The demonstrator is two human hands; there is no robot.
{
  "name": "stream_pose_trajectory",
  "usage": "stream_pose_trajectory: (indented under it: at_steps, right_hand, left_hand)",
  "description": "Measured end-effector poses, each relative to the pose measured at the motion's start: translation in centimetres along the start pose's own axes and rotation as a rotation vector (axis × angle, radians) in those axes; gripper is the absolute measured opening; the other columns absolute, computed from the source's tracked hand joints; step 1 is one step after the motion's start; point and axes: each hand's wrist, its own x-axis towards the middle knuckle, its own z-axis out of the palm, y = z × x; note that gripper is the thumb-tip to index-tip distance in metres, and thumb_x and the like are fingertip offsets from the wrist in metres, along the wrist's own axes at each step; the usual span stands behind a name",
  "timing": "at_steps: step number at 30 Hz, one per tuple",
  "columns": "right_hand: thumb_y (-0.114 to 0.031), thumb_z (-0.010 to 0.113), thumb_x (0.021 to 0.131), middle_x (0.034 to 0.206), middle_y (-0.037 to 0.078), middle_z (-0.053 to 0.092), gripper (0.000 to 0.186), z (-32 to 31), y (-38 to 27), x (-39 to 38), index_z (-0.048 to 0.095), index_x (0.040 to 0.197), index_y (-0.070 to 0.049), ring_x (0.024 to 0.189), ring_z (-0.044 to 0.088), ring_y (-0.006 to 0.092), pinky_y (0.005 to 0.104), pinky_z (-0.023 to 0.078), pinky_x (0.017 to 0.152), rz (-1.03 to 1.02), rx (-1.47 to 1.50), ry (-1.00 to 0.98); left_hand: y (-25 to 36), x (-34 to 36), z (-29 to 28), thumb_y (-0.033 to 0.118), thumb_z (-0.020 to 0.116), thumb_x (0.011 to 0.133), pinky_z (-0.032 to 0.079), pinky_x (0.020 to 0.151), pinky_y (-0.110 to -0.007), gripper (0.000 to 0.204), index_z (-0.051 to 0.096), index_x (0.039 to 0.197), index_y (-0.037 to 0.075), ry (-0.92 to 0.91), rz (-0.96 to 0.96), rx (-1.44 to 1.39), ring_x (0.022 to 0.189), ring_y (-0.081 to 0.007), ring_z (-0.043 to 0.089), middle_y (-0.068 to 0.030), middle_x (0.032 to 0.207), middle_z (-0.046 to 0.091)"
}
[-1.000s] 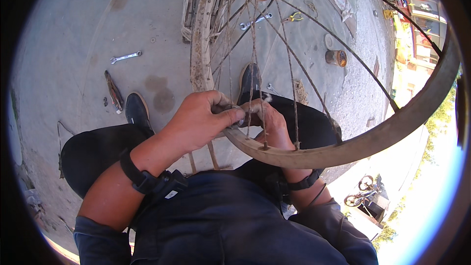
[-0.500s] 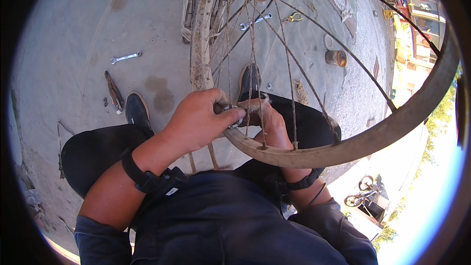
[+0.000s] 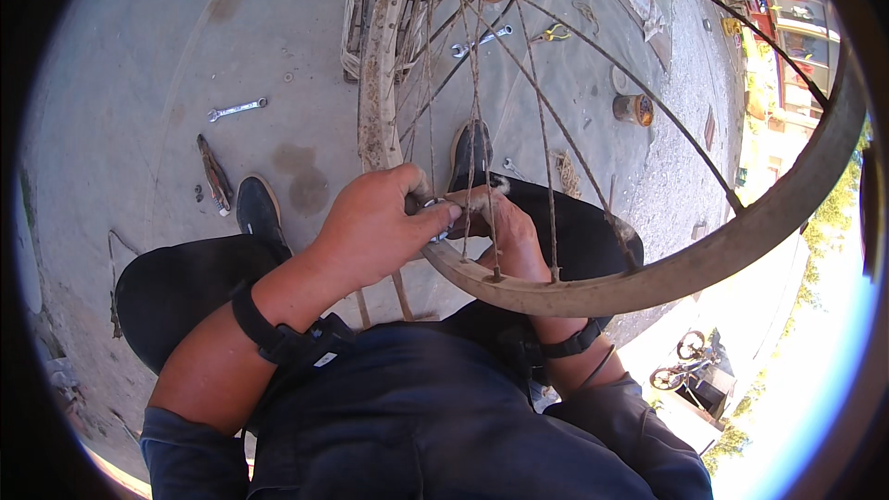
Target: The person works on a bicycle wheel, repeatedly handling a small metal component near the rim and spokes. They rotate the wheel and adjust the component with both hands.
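Observation:
A dirty spoked bicycle wheel (image 3: 659,290) spans the upper middle and right, close to me. My left hand (image 3: 375,227) is closed at the rim, thumb and fingers pinching a small silver metal piece (image 3: 436,233) among the spokes. My right hand (image 3: 495,222) is behind the spokes and rim, fingers curled next to that piece; what they grip is largely hidden. A small whitish tuft (image 3: 500,184) shows just above the right hand. Both wrists wear black straps, and my bent knees are under the wheel.
On the concrete lie wrenches (image 3: 238,109), yellow-handled pliers (image 3: 557,33), a long worn tool (image 3: 213,173) and a rusty can (image 3: 632,109). Behind the wheel is a dirty rim-like frame (image 3: 380,74). A two-wheeler (image 3: 685,370) stands at the lower right.
My left hand has shifted slightly upward, and more of the silver piece shows. The spokes and rim have moved a little leftward. My right hand stays in much the same place.

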Motion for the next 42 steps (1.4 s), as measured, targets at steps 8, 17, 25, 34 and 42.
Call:
stream_pose_trajectory:
  at_steps: [8, 17, 25, 34, 42]
  right_hand:
    - [0.003, 0.073, 0.082, 0.104, 0.01, 0.07, 0.043, -1.5, 2.5, -0.1, 0.062, 0.124, 0.002, 0.096, 0.07, 0.0184, 0.0296, 0.056, 0.083, -0.339, -0.54, 0.062]
    - [-0.009, 0.084, 0.08, 0.105, 0.011, 0.071, 0.048, 0.0, 0.5, 0.1, 0.064, 0.122, 0.002, 0.097, 0.07, 0.0186, 0.0316, 0.056, 0.087, -0.25, -0.245, 0.027]
    - [-0.009, 0.087, 0.078, 0.11, 0.013, 0.072, 0.054, -0.4, 1.1, 0.2, 0.065, 0.125, 0.002, 0.091, 0.073, 0.0215, 0.032, 0.058, 0.082, -0.348, -0.37, 0.01]
    - [-0.003, 0.08, 0.081, 0.112, 0.015, 0.071, 0.053, -1.2, 1.6, 0.7, 0.064, 0.131, 0.005, 0.094, 0.073, 0.0231, 0.0318, 0.058, 0.08, -0.398, -0.501, -0.02]
    - [-0.002, 0.085, 0.074, 0.104, 0.012, 0.07, 0.055, -0.4, 0.6, 0.0, 0.066, 0.125, 0.003, 0.091, 0.072, 0.0215, 0.0303, 0.057, 0.077, -0.34, -0.436, 0.018]
  left_hand:
    - [-2.5, -0.3, 0.0, 0.018, 0.079, 0.086, 0.053, 0.071, -0.038, 0.03, 0.066, 0.103, -0.003, -0.173, 0.011, -0.382, 0.075, -0.0217, 0.066, -0.0135, 0.083, 0.068]
    - [-1.3, -0.5, -1.6, 0.002, 0.073, 0.088, 0.054, 0.084, -0.033, 0.036, 0.066, 0.123, -0.001, -0.274, 0.057, -0.211, 0.091, -0.0162, 0.068, -0.0106, 0.097, 0.072]
    - [-1.5, -0.5, -1.6, 0.004, 0.074, 0.086, 0.054, 0.08, -0.038, 0.036, 0.067, 0.121, 0.001, -0.217, 0.194, -0.076, 0.087, -0.0294, 0.07, -0.0185, 0.096, 0.071]
    - [-0.8, -0.8, -1.4, 0.009, 0.075, 0.086, 0.053, 0.078, -0.043, 0.034, 0.068, 0.118, 0.001, -0.187, 0.123, -0.029, 0.086, -0.038, 0.069, -0.0214, 0.092, 0.07]
    - [-1.0, -0.5, -1.7, 0.004, 0.073, 0.086, 0.054, 0.081, -0.04, 0.035, 0.067, 0.121, 0.002, -0.235, 0.14, -0.035, 0.089, -0.034, 0.071, -0.0198, 0.096, 0.072]
